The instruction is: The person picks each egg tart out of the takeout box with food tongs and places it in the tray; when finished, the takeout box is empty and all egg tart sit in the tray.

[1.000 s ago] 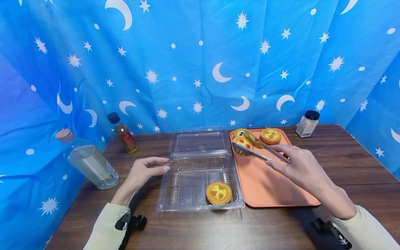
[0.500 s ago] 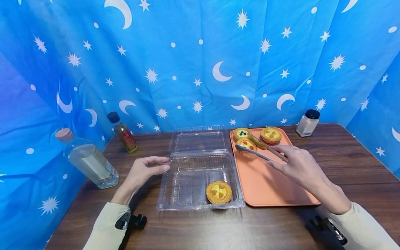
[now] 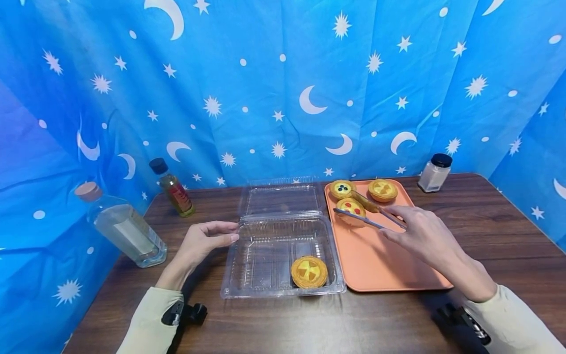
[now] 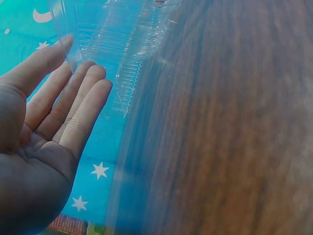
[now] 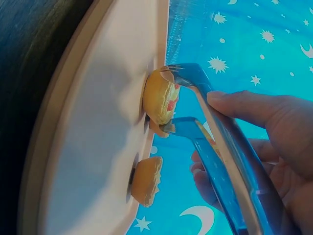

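My right hand [image 3: 426,236] grips metal tongs [image 3: 384,216], thumb on one arm and fingers on the other. The tongs' tips stand on either side of a red-topped egg tart [image 3: 351,209] near the back left of the orange tray [image 3: 384,265]. In the right wrist view the tips touch this tart [image 5: 159,98] or nearly so. Close behind it sits a tart with dark berries [image 3: 342,189]. My left hand [image 3: 203,246] has its fingers straight, at the left rim of an opened clear plastic box [image 3: 265,265]. One yellow tart [image 3: 309,272] lies in the box's front right.
A third tart [image 3: 382,190] sits at the tray's back right. A white-filled jar [image 3: 435,173] stands behind the tray. A large clear bottle [image 3: 130,228] and a small sauce bottle [image 3: 177,191] stand at left. The box lid [image 3: 283,201] lies back towards the curtain.
The tongs have drawn the red-topped tart slightly right and towards me, uncovering the berry tart. My left hand has stayed by the box's rim.
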Demonstrator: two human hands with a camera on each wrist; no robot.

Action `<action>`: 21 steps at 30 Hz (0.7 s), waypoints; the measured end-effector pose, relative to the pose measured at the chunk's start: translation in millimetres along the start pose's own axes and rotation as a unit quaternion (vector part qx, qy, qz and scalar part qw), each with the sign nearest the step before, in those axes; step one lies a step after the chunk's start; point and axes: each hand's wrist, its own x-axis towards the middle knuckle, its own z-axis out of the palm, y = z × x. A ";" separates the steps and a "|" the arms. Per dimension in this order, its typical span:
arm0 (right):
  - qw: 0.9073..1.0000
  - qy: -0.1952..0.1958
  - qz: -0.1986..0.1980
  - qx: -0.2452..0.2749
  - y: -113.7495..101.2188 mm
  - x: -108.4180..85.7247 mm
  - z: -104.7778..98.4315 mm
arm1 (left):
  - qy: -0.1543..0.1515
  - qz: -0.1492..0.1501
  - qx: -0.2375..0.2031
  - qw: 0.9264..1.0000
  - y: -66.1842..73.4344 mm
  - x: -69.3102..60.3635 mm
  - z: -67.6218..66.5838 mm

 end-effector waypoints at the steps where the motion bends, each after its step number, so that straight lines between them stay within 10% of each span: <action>1: 1.000 -0.001 -0.001 -0.001 -0.1 -0.1 -0.3 | 0.000 -0.001 0.001 1.000 0.0 0.0 0.0; 21: 0.999 0.039 -0.014 0.019 -8.5 -6.2 -20.8 | 0.002 -0.003 -0.002 1.000 -0.1 -0.4 0.0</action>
